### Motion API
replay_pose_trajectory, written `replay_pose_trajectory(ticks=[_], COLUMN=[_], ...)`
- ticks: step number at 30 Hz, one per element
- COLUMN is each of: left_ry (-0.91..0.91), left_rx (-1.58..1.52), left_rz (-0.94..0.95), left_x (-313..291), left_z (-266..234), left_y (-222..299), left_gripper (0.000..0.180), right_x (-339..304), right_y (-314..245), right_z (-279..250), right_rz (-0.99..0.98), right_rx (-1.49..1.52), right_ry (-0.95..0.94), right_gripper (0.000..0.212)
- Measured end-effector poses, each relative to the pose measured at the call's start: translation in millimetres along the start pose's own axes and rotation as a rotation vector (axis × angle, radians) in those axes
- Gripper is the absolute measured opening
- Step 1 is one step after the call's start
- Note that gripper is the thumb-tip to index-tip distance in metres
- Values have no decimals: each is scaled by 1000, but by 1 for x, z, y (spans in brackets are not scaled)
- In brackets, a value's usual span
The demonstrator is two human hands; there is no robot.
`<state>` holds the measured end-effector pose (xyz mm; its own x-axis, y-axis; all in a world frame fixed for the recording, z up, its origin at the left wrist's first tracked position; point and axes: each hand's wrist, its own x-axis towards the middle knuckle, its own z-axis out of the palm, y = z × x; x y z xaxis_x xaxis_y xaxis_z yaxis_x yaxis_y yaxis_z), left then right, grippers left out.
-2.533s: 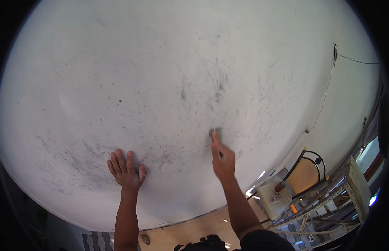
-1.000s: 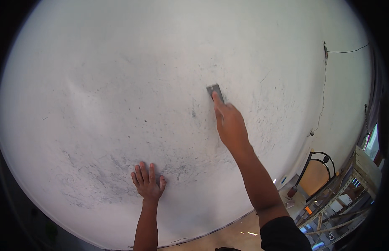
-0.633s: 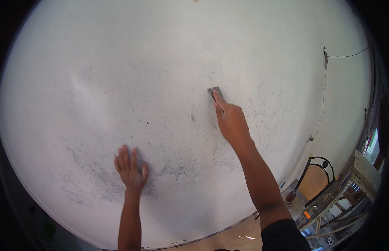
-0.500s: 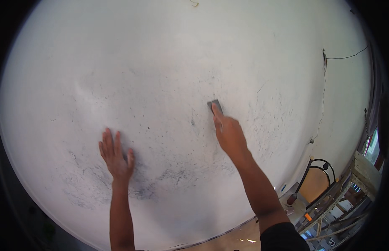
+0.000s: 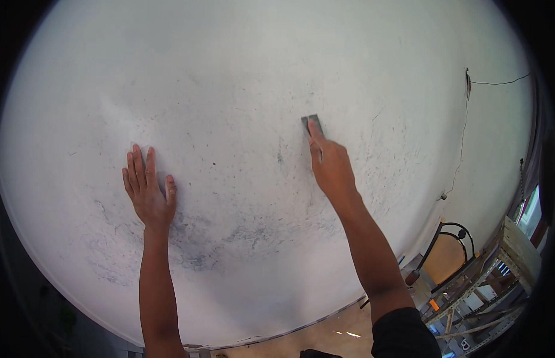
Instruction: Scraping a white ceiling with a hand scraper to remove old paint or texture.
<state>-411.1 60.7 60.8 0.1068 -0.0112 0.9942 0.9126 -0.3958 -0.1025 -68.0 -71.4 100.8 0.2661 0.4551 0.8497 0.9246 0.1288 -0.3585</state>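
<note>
Head view: right hand (image 5: pixel 334 170) wraps a grey tool (image 5: pixel 318 125), well inside the edges of the wall (image 5: pixel 241 137). Left hand (image 5: pixel 151 200) spreads wide, empty.

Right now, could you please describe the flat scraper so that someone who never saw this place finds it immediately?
Start at the large pale wall with dark scuffs, then go to the right hand, just right of the picture's centre. Gripped in it is a small, flat, grey scraper, straight edge uppermost. Only this hand shows a tool: the left hand is spread open.
</note>
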Motion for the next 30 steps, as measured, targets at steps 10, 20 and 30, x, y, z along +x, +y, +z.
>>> replay_pose_trajectory(ticks=[10,20,30], left_ry=[13,18,40], left_rx=[10,-6,-22], left_rz=[17,29,23], left_x=[-1,5,33], left_z=[0,4,13], left_y=[1,12,53], left_gripper=[60,58,59], right_x=[9,-2,16], right_y=[-9,15,28], right_z=[-10,-19,-35], right_rz=[-1,35,21], right_rx=[67,51,31], right_ry=[9,-52,-60], right_gripper=[40,39,38])
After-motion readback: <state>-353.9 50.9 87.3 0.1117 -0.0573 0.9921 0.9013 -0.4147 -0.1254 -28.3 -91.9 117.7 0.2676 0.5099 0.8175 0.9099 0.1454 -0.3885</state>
